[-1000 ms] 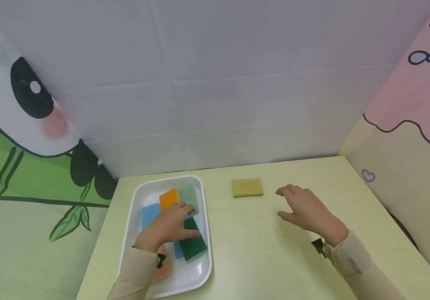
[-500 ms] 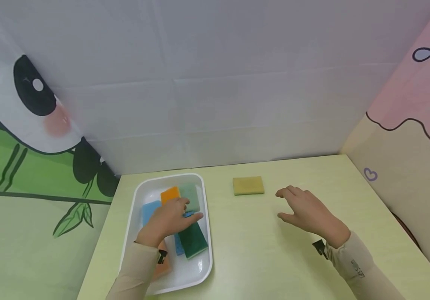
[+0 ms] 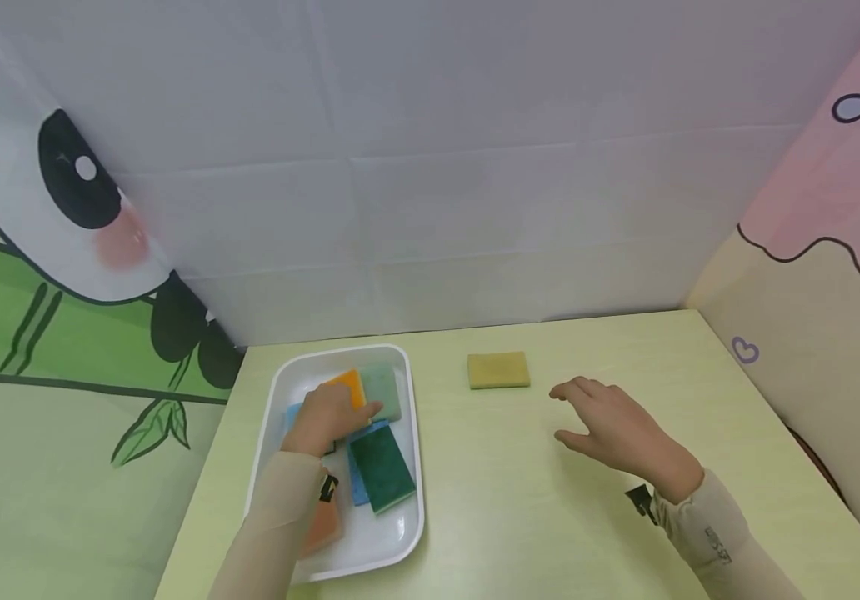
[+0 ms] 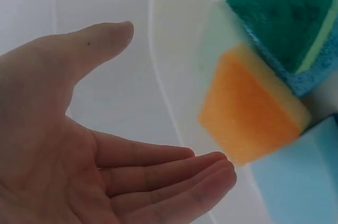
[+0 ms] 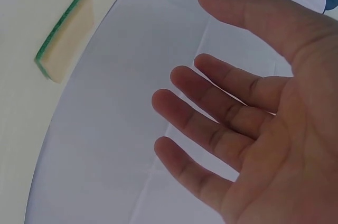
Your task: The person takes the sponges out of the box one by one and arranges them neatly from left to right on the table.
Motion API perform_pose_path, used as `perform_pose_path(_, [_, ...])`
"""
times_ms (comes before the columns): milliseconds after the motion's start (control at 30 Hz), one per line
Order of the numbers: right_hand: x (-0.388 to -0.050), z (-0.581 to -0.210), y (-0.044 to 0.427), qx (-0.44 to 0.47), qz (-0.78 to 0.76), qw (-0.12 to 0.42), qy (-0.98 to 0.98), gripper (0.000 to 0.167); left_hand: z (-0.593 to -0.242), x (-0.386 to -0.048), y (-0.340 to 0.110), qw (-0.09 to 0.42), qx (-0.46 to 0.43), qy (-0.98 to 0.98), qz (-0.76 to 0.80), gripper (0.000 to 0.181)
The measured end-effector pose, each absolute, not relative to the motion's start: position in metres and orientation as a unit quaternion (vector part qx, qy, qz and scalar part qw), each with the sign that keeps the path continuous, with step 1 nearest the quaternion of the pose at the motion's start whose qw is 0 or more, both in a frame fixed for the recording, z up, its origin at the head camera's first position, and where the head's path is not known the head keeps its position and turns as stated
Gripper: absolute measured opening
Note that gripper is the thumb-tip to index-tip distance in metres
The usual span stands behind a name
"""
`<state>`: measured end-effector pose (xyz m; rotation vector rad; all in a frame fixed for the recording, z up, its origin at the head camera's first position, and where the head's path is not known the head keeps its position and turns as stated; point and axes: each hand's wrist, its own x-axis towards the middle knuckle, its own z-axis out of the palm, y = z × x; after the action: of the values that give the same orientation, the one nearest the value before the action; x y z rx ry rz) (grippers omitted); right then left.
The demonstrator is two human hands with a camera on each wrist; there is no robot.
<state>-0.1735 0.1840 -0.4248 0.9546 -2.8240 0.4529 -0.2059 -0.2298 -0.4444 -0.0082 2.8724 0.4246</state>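
Observation:
A white tray point(image 3: 388, 546) on the left holds several sponges. My left hand point(image 3: 328, 417) is over the tray, its fingers partly hidden in the head view. In the left wrist view its fingers are stretched out, with the fingertips close to an orange sponge point(image 4: 253, 110) and a light blue sponge point(image 4: 303, 176); I cannot tell if they touch. A dark green sponge point(image 3: 383, 468) lies on a blue sponge point(image 3: 357, 485). Pale green point(image 3: 381, 392) and peach point(image 3: 322, 527) sponges are in there too. My right hand point(image 3: 617, 425) hovers over the table, fingers relaxed and holding nothing.
A yellow sponge point(image 3: 498, 370) with a green layer lies alone on the pale yellow table point(image 3: 505, 500), between the tray and my right hand. A white wall point(image 3: 460, 208) rises behind the table. Printed side panels stand left and right.
My left hand has moved away from the dark green sponge, leftward and farther into the tray, toward the orange sponge. My right hand has barely moved, and the view has shifted slightly.

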Motion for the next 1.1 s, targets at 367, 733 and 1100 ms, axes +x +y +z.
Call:
perform_pose_path(367, [-0.172,-0.432,0.188,0.321,0.161,0.062,-0.931,0.045,-0.473,-0.234,-0.256,0.173,-0.053,0.974,0.138,0.057])
perform_pose_path(733, [-0.173,-0.435,0.190,0.325,0.164,0.069,-0.929,0.044,-0.476,-0.238,-0.254,0.167,-0.064,0.975,0.128,0.059])
perform_pose_path(1100, [-0.174,-0.439,0.193,0.327,0.164,0.075,-0.928,0.043,-0.474,-0.234,-0.247,0.165,-0.089,0.973,0.131,0.063])
